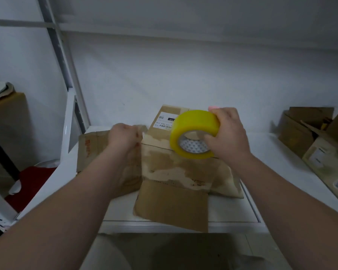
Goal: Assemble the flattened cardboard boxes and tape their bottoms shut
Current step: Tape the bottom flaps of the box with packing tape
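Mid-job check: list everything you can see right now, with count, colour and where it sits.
box: one, brown with torn pale patches, centre of the table, flaps spread
label: one, white, on the box's far side
tape roll: one, yellow, above the box
open boxes: at least two, brown, on the right
cardboard piece: one, brown, far left by the wall
red thing: one, red, low on the left, unclear what it is
table: one, white, under the box
metal post: one, grey-white, left of the table
left hand: curled at the box's upper left flap, seems to pinch it
right hand: grips the tape roll
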`<action>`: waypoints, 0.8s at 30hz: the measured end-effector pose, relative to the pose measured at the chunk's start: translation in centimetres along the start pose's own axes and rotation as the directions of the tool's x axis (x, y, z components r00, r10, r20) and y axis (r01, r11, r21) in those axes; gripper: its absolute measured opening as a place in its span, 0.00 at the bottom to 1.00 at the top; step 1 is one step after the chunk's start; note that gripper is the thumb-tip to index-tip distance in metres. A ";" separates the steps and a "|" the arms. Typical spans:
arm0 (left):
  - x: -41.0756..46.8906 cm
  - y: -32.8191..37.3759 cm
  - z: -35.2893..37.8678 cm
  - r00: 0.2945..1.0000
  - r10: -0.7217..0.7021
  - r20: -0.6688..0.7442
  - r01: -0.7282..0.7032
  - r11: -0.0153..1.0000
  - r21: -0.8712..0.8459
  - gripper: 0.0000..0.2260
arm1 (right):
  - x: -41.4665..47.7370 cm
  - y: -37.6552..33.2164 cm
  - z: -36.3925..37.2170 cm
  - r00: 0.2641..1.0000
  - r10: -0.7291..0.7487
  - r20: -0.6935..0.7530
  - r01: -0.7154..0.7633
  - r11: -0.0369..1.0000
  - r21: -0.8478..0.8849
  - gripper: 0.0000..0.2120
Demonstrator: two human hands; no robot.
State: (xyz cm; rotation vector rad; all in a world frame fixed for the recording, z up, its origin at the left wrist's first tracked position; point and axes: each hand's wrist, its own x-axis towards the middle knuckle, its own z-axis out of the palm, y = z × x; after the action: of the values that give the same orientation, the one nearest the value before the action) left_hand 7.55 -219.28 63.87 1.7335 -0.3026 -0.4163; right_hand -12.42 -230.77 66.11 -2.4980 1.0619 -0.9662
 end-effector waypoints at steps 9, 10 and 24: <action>1.9 -4.6 -1.3 0.994 -0.105 -0.020 0.105 0.994 -0.010 0.15 | 2.5 -1.7 1.8 0.967 -0.218 0.134 0.251 0.907 -0.337 0.28; 2.3 -4.9 -1.3 0.994 -0.110 -0.023 0.110 0.994 -0.014 0.15 | 2.6 -1.8 2.1 0.962 -0.242 0.127 0.271 0.899 -0.343 0.28; 3.7 -6.0 -0.2 0.989 -0.068 -0.130 0.072 0.997 0.025 0.16 | 3.2 -2.5 3.4 0.957 -0.268 0.111 0.289 0.855 -0.431 0.23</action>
State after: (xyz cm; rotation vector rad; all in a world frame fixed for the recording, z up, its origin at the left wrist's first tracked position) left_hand 10.84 -219.42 57.60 1.7953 -0.1553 -0.3501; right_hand -7.12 -231.33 66.23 -3.1047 1.0148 -0.7969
